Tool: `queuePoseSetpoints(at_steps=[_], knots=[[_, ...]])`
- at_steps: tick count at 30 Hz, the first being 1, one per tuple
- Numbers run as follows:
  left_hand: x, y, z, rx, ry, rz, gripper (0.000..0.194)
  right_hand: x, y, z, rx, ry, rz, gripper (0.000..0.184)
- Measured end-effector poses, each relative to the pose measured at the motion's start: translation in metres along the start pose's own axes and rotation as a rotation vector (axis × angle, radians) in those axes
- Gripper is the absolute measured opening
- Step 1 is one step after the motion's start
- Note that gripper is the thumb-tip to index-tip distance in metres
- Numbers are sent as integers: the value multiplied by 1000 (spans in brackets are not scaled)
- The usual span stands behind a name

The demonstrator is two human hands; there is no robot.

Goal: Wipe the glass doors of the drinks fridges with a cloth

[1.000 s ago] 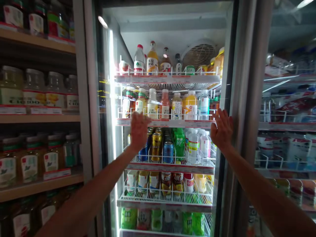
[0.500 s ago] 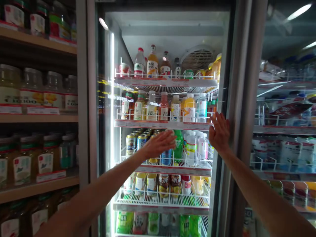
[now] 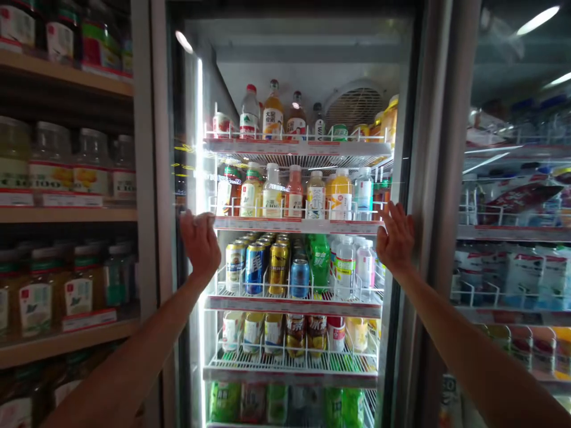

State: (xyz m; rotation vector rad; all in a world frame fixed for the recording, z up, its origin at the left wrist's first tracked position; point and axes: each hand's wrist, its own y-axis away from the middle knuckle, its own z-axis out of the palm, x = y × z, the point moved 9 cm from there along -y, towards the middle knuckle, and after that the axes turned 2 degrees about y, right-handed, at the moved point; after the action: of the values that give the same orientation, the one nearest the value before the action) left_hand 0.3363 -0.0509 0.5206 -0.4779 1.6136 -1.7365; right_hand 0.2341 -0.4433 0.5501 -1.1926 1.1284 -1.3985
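My left hand (image 3: pixel 200 246) is at the left side of the cooler's glass door (image 3: pixel 294 77), in front of the lit strip, with fingers bent and close together. A small pale patch shows at its fingertips; I cannot make out what it is. My right hand (image 3: pixel 396 238) lies with fingers spread against the right side of the door, near its metal frame (image 3: pixel 439 178). Behind the glass, between my hands, stand a blue can (image 3: pixel 299 277), a gold can (image 3: pixel 279 267) and a green bottle (image 3: pixel 319 261) on a wire shelf (image 3: pixel 294 304).
Several more shelves of bottles and cans fill the cooler above and below. On the left is a wooden shelf unit (image 3: pixel 66 213) with rows of jars (image 3: pixel 53 156). Another glass-fronted cooler with packets (image 3: pixel 526 273) is on the right. Ceiling lights reflect in the glass.
My left hand has moved left across the door, from in front of the cans to the door's left side. My right hand has stayed in place.
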Motion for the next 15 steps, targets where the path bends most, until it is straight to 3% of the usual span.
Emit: queuePoseSetpoints(at_steps=[2, 5, 7, 9, 12, 15], knots=[[3, -6, 4, 23, 1, -54, 53, 3, 1, 0, 4, -9, -5, 43], [61, -22, 52, -141, 93, 100, 60, 0, -2, -3, 5, -15, 2, 44], [112, -34, 88, -252, 228, 231, 64, -20, -8, -11, 40, -46, 3, 47], [144, -48, 110, -285, 323, 264, 66, -64, -16, -16, 50, -143, -52, 50], [143, -57, 112, -257, 334, 229, 67, -156, -23, 5, -142, -310, -205, 50], [92, -44, 89, -259, 162, 147, 80, -202, -24, 32, -252, -249, -173, 46]])
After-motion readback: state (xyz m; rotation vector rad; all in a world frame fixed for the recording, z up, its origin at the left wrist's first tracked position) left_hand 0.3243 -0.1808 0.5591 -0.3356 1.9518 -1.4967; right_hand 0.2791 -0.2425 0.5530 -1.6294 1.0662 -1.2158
